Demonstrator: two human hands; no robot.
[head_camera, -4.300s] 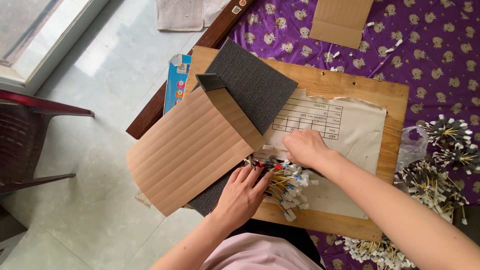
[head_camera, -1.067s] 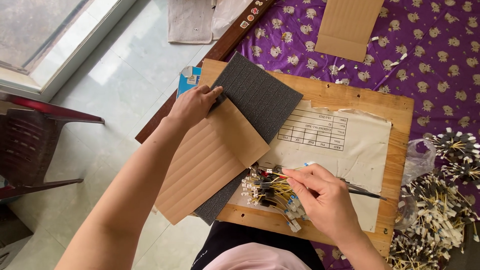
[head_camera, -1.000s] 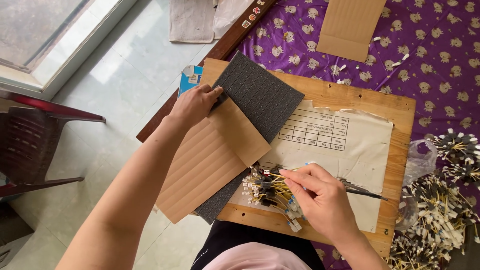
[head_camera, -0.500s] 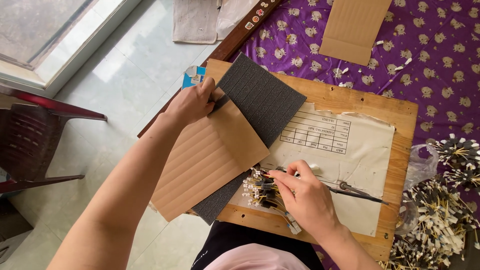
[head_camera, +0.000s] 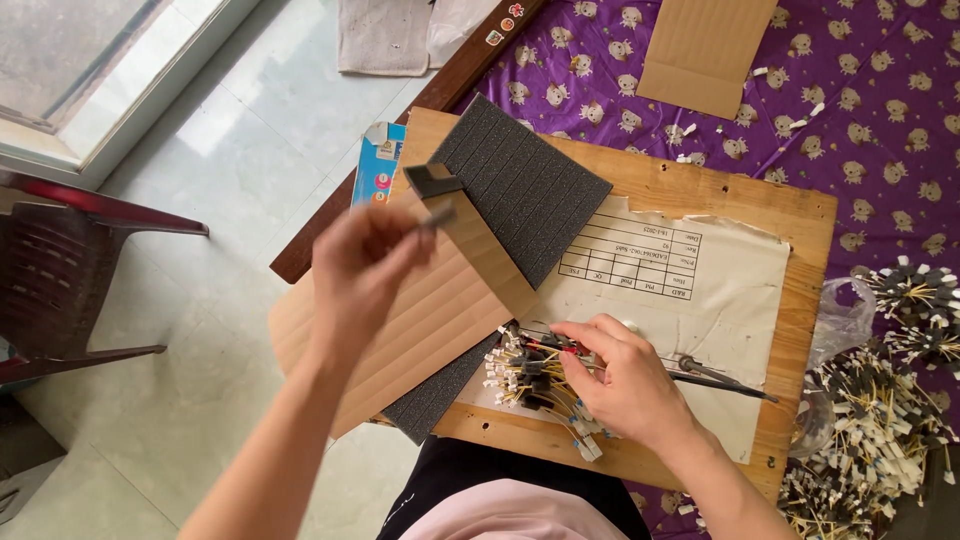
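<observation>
Wire bundle: a bunch of short yellow, red and black wires with white connectors lies on the paper sheet near the front edge of the board, right under my right hand.
Right hand: my right hand rests on the bundle, fingers curled down and pressed onto the wires; thumb and forefinger meet at the red strands.
Left hand: my left hand is lifted above the cardboard, blurred, fingers pinched together on a small grey foam strip.
Foam sheet: a dark grey foam sheet, scored into small squares, lies slanted across the back left of the board, one piece at its corner standing up.
Cardboard: a corrugated cardboard sheet overlaps the foam and hangs off the board's left edge.
Board: the wooden board sits on a purple patterned cloth.
Paper: a torn sheet with a printed table covers the board's middle.
Tool: a thin dark metal tool lies on the paper just beside my right hand.
Spare wires: more wire bundles are heaped at the right, off the board.
</observation>
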